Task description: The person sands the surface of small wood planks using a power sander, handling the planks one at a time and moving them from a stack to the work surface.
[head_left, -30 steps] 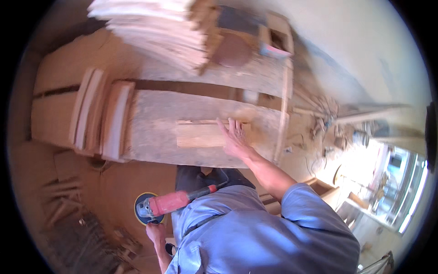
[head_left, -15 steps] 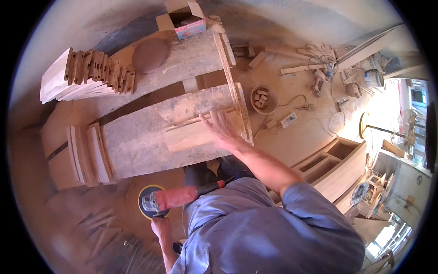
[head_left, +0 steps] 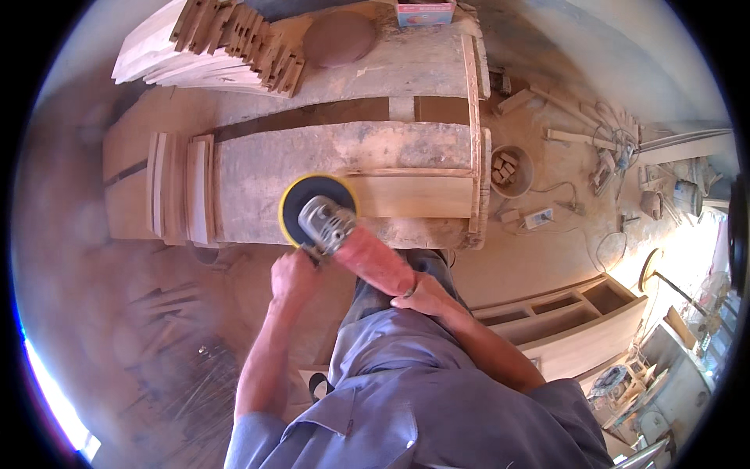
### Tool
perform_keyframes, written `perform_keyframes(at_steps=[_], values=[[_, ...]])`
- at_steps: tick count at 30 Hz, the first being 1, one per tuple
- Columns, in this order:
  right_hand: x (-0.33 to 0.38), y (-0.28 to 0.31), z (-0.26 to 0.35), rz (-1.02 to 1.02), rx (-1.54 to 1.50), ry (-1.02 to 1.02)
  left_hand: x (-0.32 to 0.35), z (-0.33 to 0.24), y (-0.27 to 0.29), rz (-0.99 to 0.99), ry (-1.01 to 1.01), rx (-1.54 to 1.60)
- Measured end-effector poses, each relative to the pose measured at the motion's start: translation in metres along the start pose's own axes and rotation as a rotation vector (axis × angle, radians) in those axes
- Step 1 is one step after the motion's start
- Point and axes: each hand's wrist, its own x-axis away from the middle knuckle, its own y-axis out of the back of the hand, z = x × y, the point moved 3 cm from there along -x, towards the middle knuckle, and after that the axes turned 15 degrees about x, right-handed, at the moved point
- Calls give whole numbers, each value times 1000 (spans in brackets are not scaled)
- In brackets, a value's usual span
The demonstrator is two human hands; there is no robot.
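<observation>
A red angle grinder (head_left: 369, 256) with a round, yellow-rimmed disc pad (head_left: 294, 205) is held in both hands, tilted across my front. My left hand (head_left: 294, 277) is closed round the side handle by its metal head. At the rear of the red body, my right hand (head_left: 428, 297) grips it, partly hidden by the tool. A pale wooden board (head_left: 418, 197) lies on the worn workbench (head_left: 273, 152), its right end against a wooden strip (head_left: 473, 117). The disc overlaps the board's left end in view; whether they touch I cannot tell.
Stacked slotted wood pieces (head_left: 226, 47) and a brown round disc (head_left: 339, 37) sit at the back. Upright boards (head_left: 199, 187) stand on the bench's left. A bucket of wood blocks (head_left: 512, 172), cables and a wooden frame with compartments (head_left: 562, 320) are to the right.
My right hand has left the board and taken hold of the grinder's rear. The grinder has risen from beside my left side to the bench edge. The view has shifted.
</observation>
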Motion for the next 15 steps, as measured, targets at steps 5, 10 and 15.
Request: perform_keyframes(at_steps=[5, 10, 15], values=[[33, 13, -20, -251, 409, -226, -32, -53, -21, 224, -138, 79], [74, 34, -35, -274, 146, -484, -41, -75, -53, 215, -305, 217], [45, 27, -1, -255, 154, -429, -57, -44, -54, 70, -278, 259]])
